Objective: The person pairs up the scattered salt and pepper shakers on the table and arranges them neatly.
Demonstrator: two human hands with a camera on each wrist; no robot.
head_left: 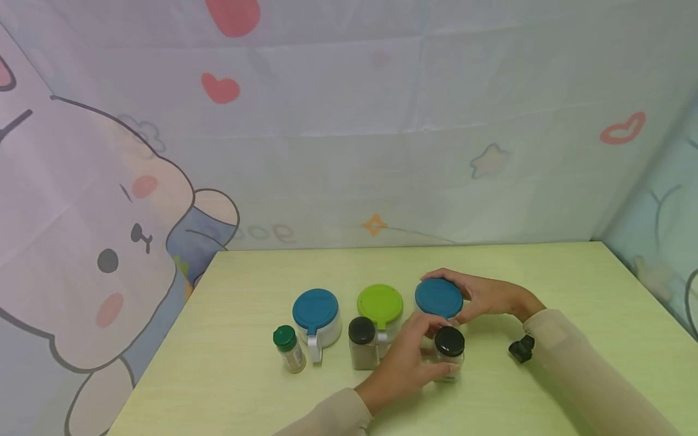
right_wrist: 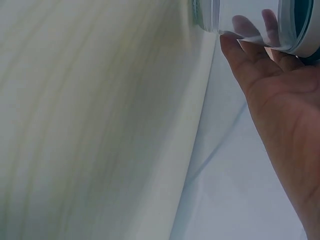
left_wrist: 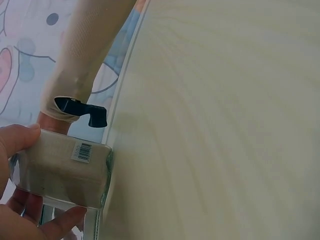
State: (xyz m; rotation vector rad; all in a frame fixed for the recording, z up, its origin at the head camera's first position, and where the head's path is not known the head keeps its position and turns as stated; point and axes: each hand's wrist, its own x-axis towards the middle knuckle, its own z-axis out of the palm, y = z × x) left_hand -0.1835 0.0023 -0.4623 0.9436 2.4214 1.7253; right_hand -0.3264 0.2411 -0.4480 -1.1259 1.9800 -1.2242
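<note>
My left hand (head_left: 402, 358) grips a glass spice jar with a black lid (head_left: 449, 343), thumb on the near side and fingers on the far side. In the left wrist view that jar (left_wrist: 60, 167) shows a small barcode label and brownish contents. My right hand (head_left: 488, 295) curves around a clear canister with a blue lid (head_left: 438, 297), just behind the spice jar. Its fingers show through the canister's clear wall (right_wrist: 245, 15) in the right wrist view. Both containers appear to stand on the table.
Left of my hands stand a green-lidded canister (head_left: 380, 303), another black-lidded spice jar (head_left: 363, 345), a second blue-lidded canister (head_left: 316, 310) and a green-capped shaker (head_left: 289, 349). A small black device (head_left: 521, 349) shows by the right sleeve. A printed cloth (head_left: 338, 151) hangs behind the table (head_left: 218, 387).
</note>
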